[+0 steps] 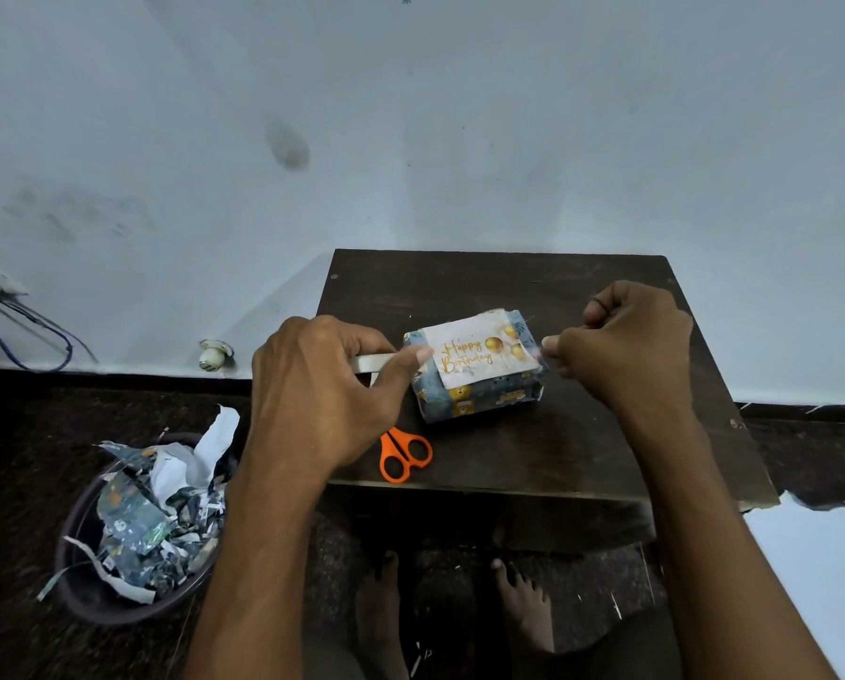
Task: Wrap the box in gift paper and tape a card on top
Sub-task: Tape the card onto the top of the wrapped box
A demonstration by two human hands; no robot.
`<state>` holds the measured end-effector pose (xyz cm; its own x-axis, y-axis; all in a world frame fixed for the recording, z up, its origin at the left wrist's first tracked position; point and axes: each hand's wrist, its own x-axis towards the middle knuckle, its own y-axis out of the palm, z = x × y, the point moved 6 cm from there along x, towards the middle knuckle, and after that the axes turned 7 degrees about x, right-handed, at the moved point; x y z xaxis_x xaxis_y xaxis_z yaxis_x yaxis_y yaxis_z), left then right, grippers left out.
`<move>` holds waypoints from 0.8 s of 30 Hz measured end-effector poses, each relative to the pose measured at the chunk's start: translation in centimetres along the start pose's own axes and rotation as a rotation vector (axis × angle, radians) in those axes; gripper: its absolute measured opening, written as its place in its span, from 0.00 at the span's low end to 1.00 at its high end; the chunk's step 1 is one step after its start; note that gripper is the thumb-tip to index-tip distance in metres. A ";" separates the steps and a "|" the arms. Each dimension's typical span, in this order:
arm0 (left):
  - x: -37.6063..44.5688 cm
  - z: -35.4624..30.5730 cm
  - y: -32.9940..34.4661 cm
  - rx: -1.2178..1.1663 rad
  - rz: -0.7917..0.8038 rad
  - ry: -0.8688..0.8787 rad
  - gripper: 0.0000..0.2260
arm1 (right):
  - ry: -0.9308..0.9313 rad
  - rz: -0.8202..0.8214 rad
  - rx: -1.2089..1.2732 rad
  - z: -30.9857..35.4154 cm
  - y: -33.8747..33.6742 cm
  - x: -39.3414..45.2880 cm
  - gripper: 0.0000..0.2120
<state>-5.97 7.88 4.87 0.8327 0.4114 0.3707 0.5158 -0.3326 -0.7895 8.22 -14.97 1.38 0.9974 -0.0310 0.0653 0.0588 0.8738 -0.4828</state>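
A small box wrapped in blue patterned gift paper (pixel 479 400) lies on a dark wooden table (pixel 558 449). A white "Happy Birthday" card (pixel 479 348) rests on its top. My left hand (pixel 322 390) grips a roll of clear tape (pixel 371 368) just left of the box, thumb stretched to the card's left edge. My right hand (pixel 621 336) is curled at the box's right end, thumb and fingers pinched together, seemingly on the tape's free end; the strip itself is too faint to make out.
Orange-handled scissors (pixel 403 456) lie near the table's front edge, below my left hand. A dark bin (pixel 131 532) full of paper scraps stands on the floor at the left. A wall runs behind the table. My bare feet show beneath the table.
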 end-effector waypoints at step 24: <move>0.2 1.5 0.3 -0.152 0.053 -0.053 0.13 | 0.033 0.033 -0.093 0.3 0.2 -0.2 0.14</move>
<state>-5.89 9.11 3.96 0.8500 0.4325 0.3007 0.4990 -0.4781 -0.7228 8.00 -14.70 1.53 0.9996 -0.0201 0.0203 0.0281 0.8260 -0.5629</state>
